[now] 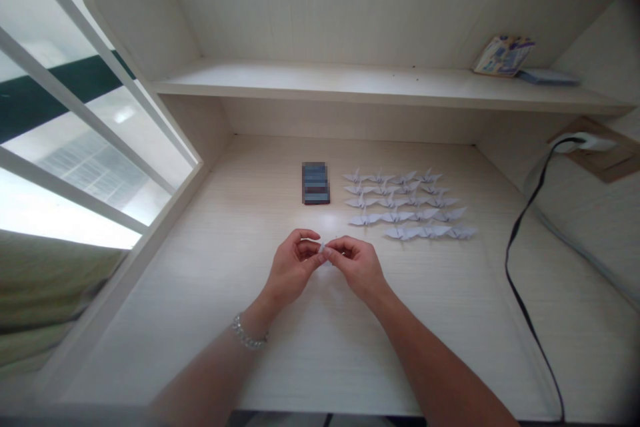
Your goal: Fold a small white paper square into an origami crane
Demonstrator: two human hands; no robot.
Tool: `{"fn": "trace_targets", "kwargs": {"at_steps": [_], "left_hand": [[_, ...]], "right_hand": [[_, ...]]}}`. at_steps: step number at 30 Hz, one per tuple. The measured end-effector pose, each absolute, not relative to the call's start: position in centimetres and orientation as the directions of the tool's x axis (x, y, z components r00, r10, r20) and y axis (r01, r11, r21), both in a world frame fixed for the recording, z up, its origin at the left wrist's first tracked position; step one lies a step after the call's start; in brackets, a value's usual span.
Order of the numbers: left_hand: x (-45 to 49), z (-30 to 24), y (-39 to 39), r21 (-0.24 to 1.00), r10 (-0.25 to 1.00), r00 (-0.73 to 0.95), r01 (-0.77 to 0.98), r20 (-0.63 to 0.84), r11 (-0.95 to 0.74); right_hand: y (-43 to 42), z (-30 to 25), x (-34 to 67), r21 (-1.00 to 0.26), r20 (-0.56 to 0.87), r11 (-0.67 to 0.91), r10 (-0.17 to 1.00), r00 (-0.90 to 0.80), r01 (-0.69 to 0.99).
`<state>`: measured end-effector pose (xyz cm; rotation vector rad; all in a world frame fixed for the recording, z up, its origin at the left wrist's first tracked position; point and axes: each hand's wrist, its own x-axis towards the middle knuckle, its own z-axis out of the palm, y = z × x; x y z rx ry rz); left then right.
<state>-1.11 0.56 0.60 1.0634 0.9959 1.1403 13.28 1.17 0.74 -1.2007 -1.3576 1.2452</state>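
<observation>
Between my fingertips is a small piece of folded white paper, mostly hidden by the fingers. My left hand pinches it from the left, a chain bracelet around that wrist. From the other side my right hand pinches it with thumb and fingers. Both hands are close together, low over the desk. To the right and farther back stand several white paper cranes in rows, wings spread. A dark phone with a blurred screen lies just beyond my hands.
The pale wooden desk has a shelf above its back edge. A small card packet and a flat blue item rest on the shelf. A black cable runs down the right side from a plug. White bars border the left.
</observation>
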Motion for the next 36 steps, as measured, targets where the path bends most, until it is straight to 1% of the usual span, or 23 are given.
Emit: {"fn": "trace_targets", "kwargs": {"at_steps": [7, 11, 13, 16, 18, 20, 24, 28, 32, 36], "left_hand": [[-1.2, 0.4, 0.5, 0.989, 0.985, 0.168, -0.131, -0.039, 0.062], [-1.1, 0.6, 0.2, 1.000, 0.991, 0.136, -0.015, -0.008, 0.010], [-1.1, 0.8, 0.0, 0.999, 0.993, 0.118, 0.041, 0.028, -0.033], [-1.0, 1.0, -0.1, 0.991, 0.991, 0.085, 0.078, 0.102, -0.109], [-1.0, 1.0, -0.2, 0.982, 0.988, 0.043, 0.112, 0.150, -0.154], [-1.1, 1.1, -0.3, 0.968, 0.981, 0.000, 0.162, 0.193, -0.190], [-1.1, 1.2, -0.5, 0.926, 0.959, -0.028, 0.272, 0.281, -0.263], [-1.1, 1.3, -0.6, 0.877, 0.938, -0.005, 0.356, 0.345, -0.321], [-1.1, 1.4, -0.6, 0.874, 0.942, 0.000, 0.372, 0.336, -0.312], [-1.1, 1.4, -0.6, 0.922, 0.971, 0.022, 0.310, 0.239, -0.234]], "right_hand": [[1.1, 0.9, 13.5, -0.994, 0.036, 0.051, 0.988, -0.150, 0.101], [1.3, 0.7, 13.8, -0.994, 0.025, 0.046, 0.979, -0.204, 0.097], [1.5, 0.5, 13.9, -0.996, 0.037, 0.053, 0.982, -0.188, 0.078], [1.9, -0.1, 14.0, -0.998, 0.056, 0.052, 0.988, -0.146, -0.028], [2.1, -0.3, 14.0, -0.994, 0.062, 0.047, 0.986, -0.153, -0.102], [2.1, -0.3, 14.1, -0.989, 0.070, 0.044, 0.980, -0.186, -0.140], [1.9, 0.2, 14.1, -0.987, 0.088, 0.051, 0.965, -0.246, -0.154], [1.7, 0.4, 14.0, -0.989, 0.113, 0.090, 0.971, -0.212, -0.114], [1.8, 0.3, 14.0, -0.991, 0.133, 0.125, 0.974, -0.183, -0.057], [1.9, 0.1, 14.0, -0.997, 0.079, 0.075, 0.982, -0.171, -0.027]]}}
